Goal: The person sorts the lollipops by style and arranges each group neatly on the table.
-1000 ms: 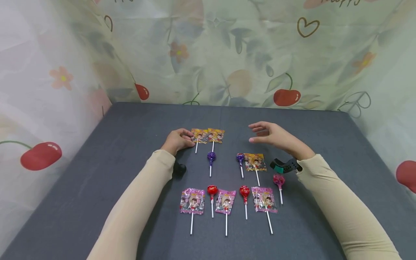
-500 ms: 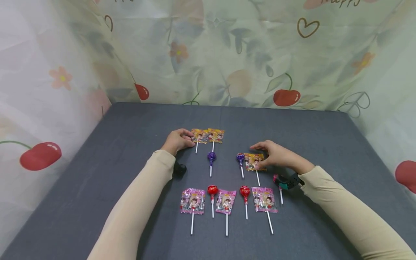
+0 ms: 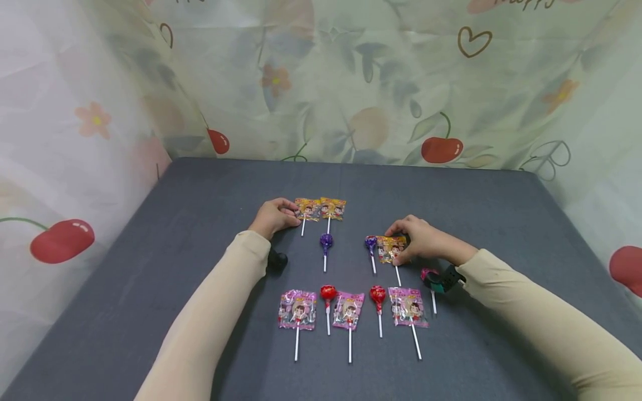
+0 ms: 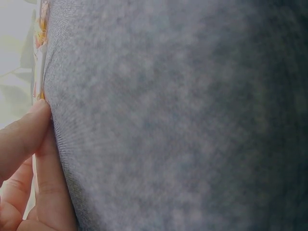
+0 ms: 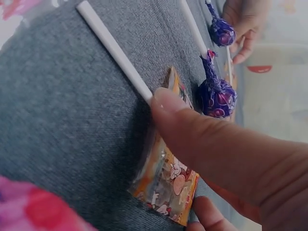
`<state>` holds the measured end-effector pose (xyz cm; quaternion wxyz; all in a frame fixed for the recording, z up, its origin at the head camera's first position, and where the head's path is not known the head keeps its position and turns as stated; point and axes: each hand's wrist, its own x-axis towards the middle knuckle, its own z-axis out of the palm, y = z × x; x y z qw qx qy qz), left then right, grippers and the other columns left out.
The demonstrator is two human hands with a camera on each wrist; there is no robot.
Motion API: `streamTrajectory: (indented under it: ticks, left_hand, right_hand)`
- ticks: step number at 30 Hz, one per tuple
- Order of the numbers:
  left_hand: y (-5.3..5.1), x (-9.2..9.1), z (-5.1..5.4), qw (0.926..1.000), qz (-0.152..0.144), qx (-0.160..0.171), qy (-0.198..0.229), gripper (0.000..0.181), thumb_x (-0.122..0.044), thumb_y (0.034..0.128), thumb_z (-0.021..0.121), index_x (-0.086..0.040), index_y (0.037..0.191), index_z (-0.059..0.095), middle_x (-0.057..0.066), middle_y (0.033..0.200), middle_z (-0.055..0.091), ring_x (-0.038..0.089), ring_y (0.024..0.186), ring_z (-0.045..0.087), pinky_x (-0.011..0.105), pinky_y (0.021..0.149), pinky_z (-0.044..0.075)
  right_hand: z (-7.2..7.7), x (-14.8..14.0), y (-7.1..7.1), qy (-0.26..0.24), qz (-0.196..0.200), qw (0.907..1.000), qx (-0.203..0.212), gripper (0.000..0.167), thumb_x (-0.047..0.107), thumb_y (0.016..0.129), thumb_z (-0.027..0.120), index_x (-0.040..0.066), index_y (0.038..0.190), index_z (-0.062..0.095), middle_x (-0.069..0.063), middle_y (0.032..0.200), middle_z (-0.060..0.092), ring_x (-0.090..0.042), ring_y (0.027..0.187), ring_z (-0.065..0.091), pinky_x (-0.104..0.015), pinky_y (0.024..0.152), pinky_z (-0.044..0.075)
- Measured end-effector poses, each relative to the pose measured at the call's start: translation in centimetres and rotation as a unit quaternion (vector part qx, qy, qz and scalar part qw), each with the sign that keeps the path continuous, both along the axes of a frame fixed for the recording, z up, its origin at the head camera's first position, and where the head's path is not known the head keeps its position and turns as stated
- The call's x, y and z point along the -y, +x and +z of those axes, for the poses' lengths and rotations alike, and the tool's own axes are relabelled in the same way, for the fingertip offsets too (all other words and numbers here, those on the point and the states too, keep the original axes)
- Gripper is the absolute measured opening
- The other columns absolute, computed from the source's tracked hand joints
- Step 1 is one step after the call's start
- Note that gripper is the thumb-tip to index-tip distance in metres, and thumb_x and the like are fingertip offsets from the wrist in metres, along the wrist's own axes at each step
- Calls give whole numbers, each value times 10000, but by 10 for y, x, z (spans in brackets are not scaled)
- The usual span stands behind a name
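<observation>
My left hand [image 3: 275, 218] pinches the left edge of a lollipop in a flat orange wrapper [image 3: 308, 209]; the left wrist view shows only a sliver of that wrapper [image 4: 42, 29] above the thumb. A second orange-wrapped lollipop [image 3: 333, 209] lies against it, with a purple lollipop [image 3: 326, 241] below. On the right, my right hand [image 3: 426, 243] grips another orange-wrapped lollipop [image 3: 388, 248], thumb at the stick end and fingers at the far edge. In the right wrist view its wrapper [image 5: 171, 185] is tilted off the cloth. A purple lollipop [image 3: 371, 243] lies just left of it.
Nearer the front lies a row of pink-wrapped lollipops [image 3: 297, 310] alternating with red ball lollipops [image 3: 378, 295]. A pink ball lollipop [image 3: 434, 301] is partly hidden under the right wrist strap [image 3: 443, 279]. Printed curtains [image 3: 321, 83] surround the dark table [image 3: 200, 184].
My right hand has come down and toward me from above the table and taken hold of the right orange-wrapped lollipop. The left hand stays in place.
</observation>
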<state>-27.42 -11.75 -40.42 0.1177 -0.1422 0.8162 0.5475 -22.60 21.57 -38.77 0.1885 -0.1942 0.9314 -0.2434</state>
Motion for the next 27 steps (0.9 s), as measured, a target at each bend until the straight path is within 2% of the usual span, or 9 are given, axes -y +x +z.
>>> streamTrajectory:
  ticks: [5,12,16,22,25,27]
  left_hand:
    - [1,1,1,10000,-29,-49,-60,419,95,753,760,-47,1130,644,15,856,547,101,716,519,182,586,442]
    - [0,1,-1,9999,-57,-37,-99,417,90,748,767,-49,1123,647,7,833,547,93,699,516,178,579,439]
    - [0,1,-1,9999,-40,-44,91,422,106,754,756,-38,1134,642,9,816,542,88,679,516,183,576,444]
    - [3,2,1,9998,-45,-73,201,430,120,754,749,-27,1142,635,11,820,535,95,693,508,188,583,444]
    - [3,1,1,9999,-18,-34,165,428,112,757,750,-35,1143,637,17,833,538,102,705,511,188,585,446]
    - [2,1,1,9999,-12,-14,145,429,110,761,748,-36,1148,637,23,848,542,108,716,516,190,588,450]
  right_hand:
    - [2,3,-6,142,69,9999,59,510,253,715,868,73,1130,632,-161,1158,522,-319,1059,431,-480,889,355]
    - [6,8,-11,450,200,9985,235,418,268,715,868,91,1017,640,-134,1062,504,-299,973,396,-370,775,310]
    - [8,11,-12,541,329,9973,367,410,227,713,868,67,996,619,-126,1032,504,-270,941,409,-349,763,331]
    - [12,12,-14,252,520,9952,793,430,120,714,860,-4,984,549,-64,887,509,-171,798,434,-289,687,370]
    - [14,11,-13,5,466,9939,1002,437,85,721,849,-22,989,521,-68,868,498,-165,773,435,-287,657,378]
    - [15,8,-13,-134,355,9944,990,444,88,727,846,-16,1005,515,-84,899,524,-176,793,457,-292,665,395]
